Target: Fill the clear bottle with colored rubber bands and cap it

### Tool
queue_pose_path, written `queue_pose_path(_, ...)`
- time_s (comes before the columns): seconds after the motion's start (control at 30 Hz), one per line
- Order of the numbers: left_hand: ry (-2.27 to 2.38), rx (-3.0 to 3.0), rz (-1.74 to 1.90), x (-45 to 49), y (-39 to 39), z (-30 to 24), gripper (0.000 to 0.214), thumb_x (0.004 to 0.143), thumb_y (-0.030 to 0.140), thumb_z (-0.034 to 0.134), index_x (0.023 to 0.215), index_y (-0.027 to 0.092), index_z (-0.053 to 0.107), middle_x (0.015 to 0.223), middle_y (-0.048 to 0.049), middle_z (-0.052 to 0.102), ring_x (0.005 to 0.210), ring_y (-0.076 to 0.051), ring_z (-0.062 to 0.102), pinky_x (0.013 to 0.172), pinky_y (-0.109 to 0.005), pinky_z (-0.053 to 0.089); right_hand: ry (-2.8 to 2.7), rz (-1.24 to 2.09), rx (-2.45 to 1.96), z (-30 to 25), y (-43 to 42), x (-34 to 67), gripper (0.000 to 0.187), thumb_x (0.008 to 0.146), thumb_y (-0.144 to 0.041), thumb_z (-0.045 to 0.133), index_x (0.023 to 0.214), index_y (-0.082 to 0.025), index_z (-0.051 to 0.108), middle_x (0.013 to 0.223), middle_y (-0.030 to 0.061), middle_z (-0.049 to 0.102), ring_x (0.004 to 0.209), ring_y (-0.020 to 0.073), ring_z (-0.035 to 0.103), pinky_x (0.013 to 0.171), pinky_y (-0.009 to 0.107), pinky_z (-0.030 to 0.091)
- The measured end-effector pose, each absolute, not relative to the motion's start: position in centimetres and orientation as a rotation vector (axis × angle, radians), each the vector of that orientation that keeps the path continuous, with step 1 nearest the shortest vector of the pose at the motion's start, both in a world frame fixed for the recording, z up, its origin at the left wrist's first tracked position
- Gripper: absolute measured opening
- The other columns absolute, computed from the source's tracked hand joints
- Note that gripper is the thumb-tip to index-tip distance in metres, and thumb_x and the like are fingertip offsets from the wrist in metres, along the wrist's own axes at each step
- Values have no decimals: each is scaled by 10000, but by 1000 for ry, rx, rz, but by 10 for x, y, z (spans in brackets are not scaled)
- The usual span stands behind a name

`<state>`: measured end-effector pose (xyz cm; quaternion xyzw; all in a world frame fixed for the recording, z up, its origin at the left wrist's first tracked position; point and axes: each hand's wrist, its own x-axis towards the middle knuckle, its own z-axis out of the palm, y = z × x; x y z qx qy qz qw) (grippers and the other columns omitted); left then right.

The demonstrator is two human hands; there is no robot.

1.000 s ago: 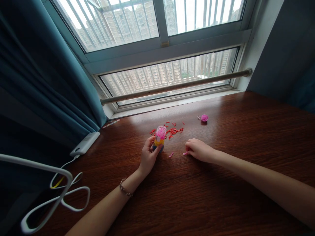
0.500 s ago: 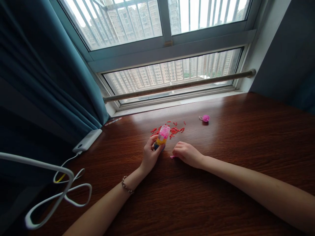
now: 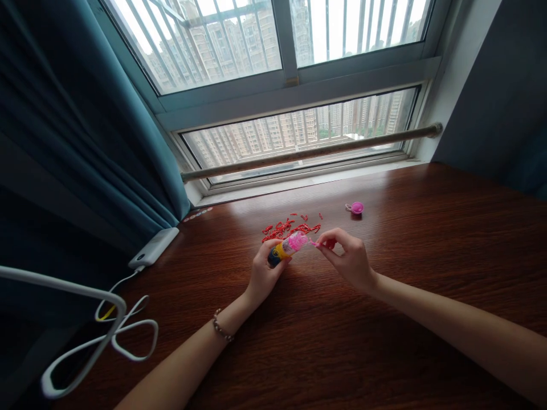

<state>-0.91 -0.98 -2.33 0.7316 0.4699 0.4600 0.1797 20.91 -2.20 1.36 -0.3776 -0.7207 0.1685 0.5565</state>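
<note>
There are two hands (image 3: 262, 274) (image 3: 352, 262), one bottle (image 3: 285, 248), one pink cap (image 3: 357, 208), one bracelet (image 3: 221, 328) and red pieces (image 3: 280, 229) too jumbled to count.

Curtain (image 3: 106, 114) hangs left of window (image 3: 285, 40); rail (image 3: 311, 153) crosses lower pane (image 3: 265, 134). White device (image 3: 154, 247) lies beside curtain, cable (image 3: 77, 283) attached, looped.

Left hand (image 3: 265, 272) curled in a grip, thumb opposing fingers; left forearm (image 3: 196, 344) slants up and inward. Right hand (image 3: 348, 259) pinches, fingertips together; right forearm (image 3: 448, 319) reaches in from lower right.

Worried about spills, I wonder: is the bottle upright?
No, the left hand holds the bottle tilted toward the right hand.
</note>
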Motion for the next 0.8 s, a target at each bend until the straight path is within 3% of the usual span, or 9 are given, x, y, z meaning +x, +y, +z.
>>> queue_pose_path(0.17,1139,2356,1251,-5,-15,-21,342,755,226,612,1075,198,498,1076,-84,534,1015,-210,506,893,-362,408,-1762,457,-900,15,-18,209,42,795,-183,587,757,-179,604,693,0,584,601,127,522,583,233,418)
queue_pose_path(0.4,1141,2476,1209,-4,-18,-20,360,755,226,617,1090,200,485,1058,-85,527,993,-205,511,875,-365,428,-1861,331,-801,12,-21,207,157,854,-191,524,813,-196,675,845,51,528,775,164,513,690,274,436)
queue_pose_path(0.5,1165,2455,1238,-5,-17,-20,345,754,232,619,1072,198,489,1046,-84,532,980,-206,517,863,-363,437,-1914,246,-903,14,-25,207,197,872,-203,482,884,-212,678,971,77,513,924,217,447,831,366,397)
queue_pose_path(0.6,1174,2445,1268,-5,-16,-21,338,759,237,613,1071,201,487,1041,-87,534,978,-210,518,857,-370,442,-2018,246,-984,16,-28,206,196,878,-273,486,942,-245,668,1239,62,411,1104,283,316,945,474,283)
queue_pose_path(0.7,1126,2512,1270,-6,-18,-23,356,761,225,609,1095,206,485,1053,-91,528,985,-213,514,856,-372,444,-2168,345,-1003,13,-28,206,232,840,-414,541,994,-279,649,1376,27,266,1188,330,205,967,530,225)
queue_pose_path(0.8,1079,2598,1246,-6,-20,-24,375,753,226,618,1107,212,494,1061,-95,523,979,-219,512,849,-375,449,-2290,458,-959,8,-26,207,350,777,-480,603,1076,-298,609,1395,41,241,1202,340,193,964,535,238)
